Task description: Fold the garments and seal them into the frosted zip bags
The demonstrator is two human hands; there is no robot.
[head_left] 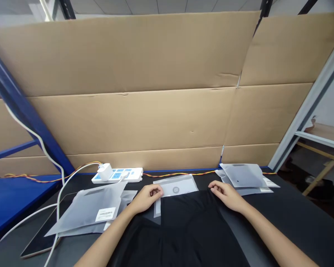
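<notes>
Our left hand (147,198) loosely curled on a frosted plastic bag (178,185), our right hand (226,195) loosely curled at the top edge of a black garment (186,230), which lies lower centre, overlapping the bag, more frosted bags (243,176) upper right

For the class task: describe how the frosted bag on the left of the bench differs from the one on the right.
The left bag shows a white label on its top face, while the right bag shows none there. The left bag lies nearer the person, the right bag further back against the cardboard. The left bag looks larger, though nearness may explain that. Both are frosted, translucent and lie flat on other bags on the black bench.
</notes>
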